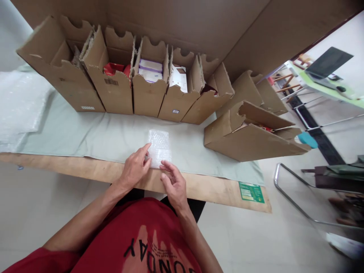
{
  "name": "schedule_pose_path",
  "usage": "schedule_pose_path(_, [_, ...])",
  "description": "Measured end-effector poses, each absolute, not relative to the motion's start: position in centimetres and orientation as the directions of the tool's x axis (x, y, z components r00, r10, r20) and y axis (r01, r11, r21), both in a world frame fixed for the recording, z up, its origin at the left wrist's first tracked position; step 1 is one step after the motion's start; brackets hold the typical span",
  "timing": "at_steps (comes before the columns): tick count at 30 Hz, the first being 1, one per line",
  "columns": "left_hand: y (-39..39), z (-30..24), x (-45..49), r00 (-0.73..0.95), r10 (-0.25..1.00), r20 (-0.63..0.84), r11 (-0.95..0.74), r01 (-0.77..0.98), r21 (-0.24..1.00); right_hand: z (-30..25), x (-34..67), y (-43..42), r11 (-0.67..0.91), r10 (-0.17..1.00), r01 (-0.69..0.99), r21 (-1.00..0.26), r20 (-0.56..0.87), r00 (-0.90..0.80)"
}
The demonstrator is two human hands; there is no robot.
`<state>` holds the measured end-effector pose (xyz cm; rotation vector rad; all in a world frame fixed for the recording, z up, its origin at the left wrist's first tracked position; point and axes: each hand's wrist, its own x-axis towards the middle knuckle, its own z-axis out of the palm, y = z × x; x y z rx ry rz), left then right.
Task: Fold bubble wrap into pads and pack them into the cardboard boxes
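A small rectangular piece of bubble wrap (159,146) lies flat on the pale green cloth, close to the table's front edge. Whether anything is inside it, I cannot tell. Along its left edge rests my left hand (134,167), fingertips at the plastic and thumb apart from the fingers. My right hand (174,185) is at its lower right corner, with the fingers slightly bent and spread from the thumb. Neither hand visibly grasps the wrap.
Several upright cardboard bins line the back, one holding purple-and-white packs (150,70), another red items (113,68). An angled cardboard bin (241,140) stands at right. Larger bubble wrap sheets (22,102) lie at left. A green label (251,192) marks the table's right end.
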<state>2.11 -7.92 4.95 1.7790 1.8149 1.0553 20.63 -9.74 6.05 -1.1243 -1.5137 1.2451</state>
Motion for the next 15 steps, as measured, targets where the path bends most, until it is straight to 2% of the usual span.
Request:
schedule_pose_path(2, [-8.0,4.8,2.1,-0.101,0.96,0.262,-0.1,0.749,0.655,6.3,21.0,-9.7,0.364,0.913,0.361,-0.859,0.251,-0.323])
schedule_pose_path(3, [-8.0,4.7,2.0,-0.091,0.959,0.269,-0.101,0.777,0.622,6.4,21.1,-9.5,0.457,0.876,0.458,-0.763,0.295,-0.382])
schedule_pose_path(6, [-8.0,5.0,2.0,-0.078,0.961,0.266,-0.089,0.823,0.561,6.3,21.4,-8.2,0.558,0.823,0.644,-0.522,0.248,-0.512])
schedule_pose_path(8, [-8.2,5.4,1.9,-0.091,0.957,0.275,-0.077,0.835,0.544,6.0,21.5,-7.1,0.569,0.817,0.698,-0.435,0.199,-0.542])
schedule_pose_path(10, [-8.5,5.9,1.7,-0.065,0.943,0.327,-0.123,0.844,0.522,5.9,21.4,-6.3,0.58,0.811,0.707,-0.406,0.198,-0.551])
schedule_pose_path(15, [-10.1,7.0,0.5,0.262,0.881,0.394,-0.436,0.772,0.463,7.0,21.5,-5.6,0.578,0.809,0.662,-0.476,0.227,-0.543])
